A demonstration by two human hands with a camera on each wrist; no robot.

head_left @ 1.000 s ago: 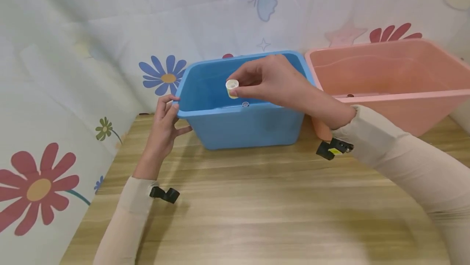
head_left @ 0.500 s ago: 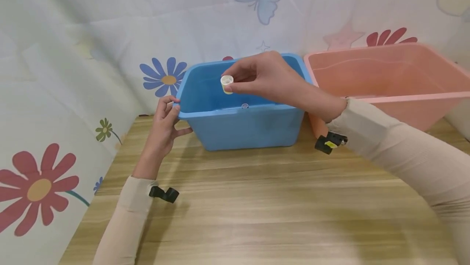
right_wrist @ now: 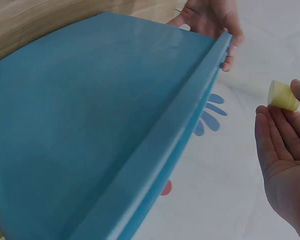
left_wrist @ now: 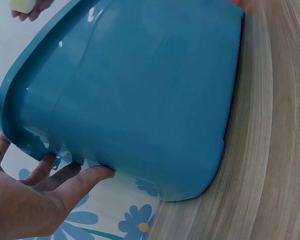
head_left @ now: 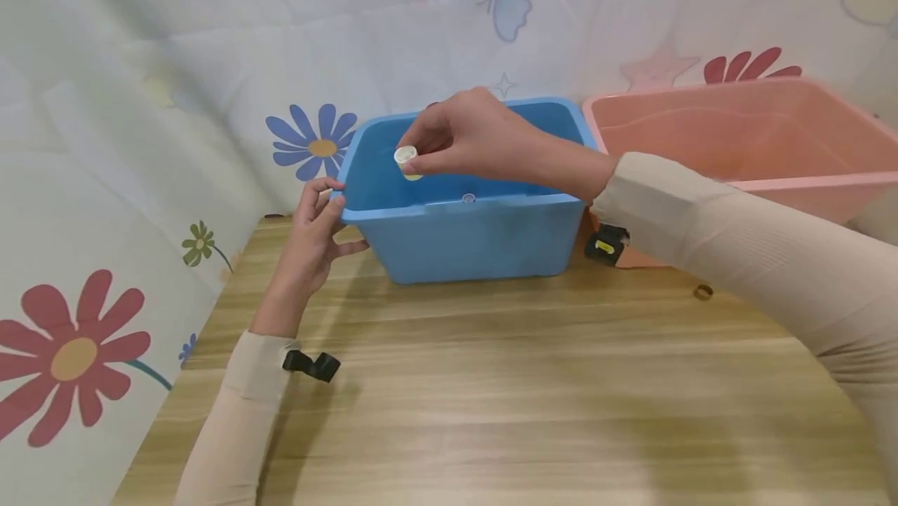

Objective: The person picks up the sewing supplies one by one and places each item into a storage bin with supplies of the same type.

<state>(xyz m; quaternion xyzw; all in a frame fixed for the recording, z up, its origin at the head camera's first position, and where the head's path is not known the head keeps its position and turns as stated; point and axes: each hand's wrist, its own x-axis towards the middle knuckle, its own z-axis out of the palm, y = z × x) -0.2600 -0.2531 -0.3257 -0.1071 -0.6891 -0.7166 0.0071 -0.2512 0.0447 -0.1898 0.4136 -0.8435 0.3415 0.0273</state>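
My right hand (head_left: 477,136) pinches a small pale yellow cylinder with a white, recessed end (head_left: 407,161) between thumb and fingers. In the head view it overlaps the inside of the blue plastic bin (head_left: 463,245); the right wrist view has the yellow cylinder (right_wrist: 283,96) beyond the rim, apart from it. My left hand (head_left: 314,237) grips the bin's left front corner, fingers over the rim and thumb lower on the outside. From the left wrist, the hand (left_wrist: 37,195) is seen against the bin's side wall (left_wrist: 140,100). The bin stands upright; its floor is mostly hidden.
A pink bin (head_left: 807,190) stands right beside the blue one. On the wooden table (head_left: 491,381) lies a small brown ring (head_left: 703,292), near the right forearm. A small pale round mark (head_left: 468,198) shows at the blue bin's front rim. A flower-print curtain (head_left: 393,30) hangs behind.
My right hand has moved left across the blue bin, carrying the yellow cylinder toward its left side. The brown ring on the table has come into sight. The left hand has stayed on the rim.
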